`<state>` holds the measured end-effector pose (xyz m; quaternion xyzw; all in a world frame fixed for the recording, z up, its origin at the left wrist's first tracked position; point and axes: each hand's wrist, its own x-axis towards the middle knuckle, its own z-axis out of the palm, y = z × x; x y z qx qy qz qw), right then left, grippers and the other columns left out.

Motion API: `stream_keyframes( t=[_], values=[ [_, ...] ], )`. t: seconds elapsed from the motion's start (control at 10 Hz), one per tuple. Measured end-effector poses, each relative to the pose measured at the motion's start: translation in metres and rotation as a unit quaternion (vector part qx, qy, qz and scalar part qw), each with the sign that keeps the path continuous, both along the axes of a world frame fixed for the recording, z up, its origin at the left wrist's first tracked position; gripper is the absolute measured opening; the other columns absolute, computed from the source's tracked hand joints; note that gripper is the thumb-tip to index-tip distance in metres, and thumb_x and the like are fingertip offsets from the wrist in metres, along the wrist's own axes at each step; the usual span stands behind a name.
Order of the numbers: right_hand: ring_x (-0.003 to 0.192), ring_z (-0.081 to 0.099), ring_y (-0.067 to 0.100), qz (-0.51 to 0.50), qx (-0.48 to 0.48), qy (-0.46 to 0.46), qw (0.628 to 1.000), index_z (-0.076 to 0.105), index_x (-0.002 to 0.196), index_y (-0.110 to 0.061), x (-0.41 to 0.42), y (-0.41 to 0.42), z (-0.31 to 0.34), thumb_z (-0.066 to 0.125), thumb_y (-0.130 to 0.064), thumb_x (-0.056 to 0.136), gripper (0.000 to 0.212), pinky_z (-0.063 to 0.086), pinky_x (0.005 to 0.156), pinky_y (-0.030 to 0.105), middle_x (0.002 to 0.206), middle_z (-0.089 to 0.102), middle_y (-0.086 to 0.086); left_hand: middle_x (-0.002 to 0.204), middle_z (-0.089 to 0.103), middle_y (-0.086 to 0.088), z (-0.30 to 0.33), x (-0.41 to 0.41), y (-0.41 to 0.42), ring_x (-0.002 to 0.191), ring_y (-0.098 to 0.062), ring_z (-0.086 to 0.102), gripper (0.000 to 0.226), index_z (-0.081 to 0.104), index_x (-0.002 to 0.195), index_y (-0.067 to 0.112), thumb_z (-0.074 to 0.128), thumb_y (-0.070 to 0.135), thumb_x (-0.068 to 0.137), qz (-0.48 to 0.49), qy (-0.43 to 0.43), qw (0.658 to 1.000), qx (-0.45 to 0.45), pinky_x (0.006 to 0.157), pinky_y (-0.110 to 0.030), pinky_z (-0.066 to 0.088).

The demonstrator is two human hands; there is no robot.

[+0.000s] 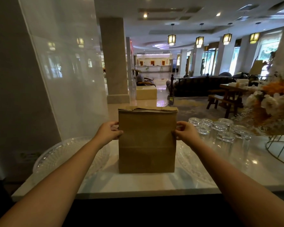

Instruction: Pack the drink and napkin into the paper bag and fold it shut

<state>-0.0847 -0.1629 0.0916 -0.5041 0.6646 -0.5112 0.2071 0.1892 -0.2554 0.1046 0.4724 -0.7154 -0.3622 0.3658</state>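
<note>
A brown paper bag (pixel 147 145) stands upright in the middle of the white marble counter (pixel 138 184). Its top edge is folded over flat, with the paper handles lying along the fold. My left hand (pixel 109 132) pinches the bag's left edge about a third of the way down. At the same height my right hand (pixel 184 131) pinches the right edge. The drink and the napkin are not in sight; the bag's inside is hidden.
Several upturned clear glasses (pixel 220 128) stand just right of the bag. A clear glass platter (pixel 64 154) lies at the left, another patterned glass dish (pixel 192 161) under my right forearm. A flower arrangement on a wire stand (pixel 275 112) fills the far right. A frosted panel rises at the left.
</note>
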Motion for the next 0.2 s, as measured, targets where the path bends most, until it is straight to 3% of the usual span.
stream_keyframes(
  t=[0.1, 0.2],
  values=[
    [0.079, 0.065, 0.026, 0.014, 0.003, -0.013, 1.0, 0.057, 0.112, -0.004, -0.002, 0.006, -0.001, 0.061, -0.002, 0.081, 0.031, 0.056, 0.071, 0.035, 0.086, 0.065, 0.015, 0.091, 0.067, -0.016, -0.001, 0.002, 0.006, 0.08, -0.024, 0.064, 0.059, 0.037, 0.137, 0.007, 0.062, 0.005, 0.083, -0.008, 0.008, 1.0, 0.014, 0.074, -0.031, 0.053],
    [0.082, 0.064, 0.026, 0.003, -0.002, 0.011, 1.0, 0.051, 0.12, -0.004, -0.001, 0.017, 0.008, 0.063, -0.001, 0.08, 0.042, 0.054, 0.066, 0.03, 0.097, 0.065, 0.02, 0.108, 0.065, -0.017, 0.008, 0.009, 0.016, 0.09, -0.025, 0.064, 0.068, 0.032, 0.141, 0.013, 0.064, 0.006, 0.082, -0.018, 0.004, 1.0, 0.007, 0.072, -0.029, 0.054]
  ],
)
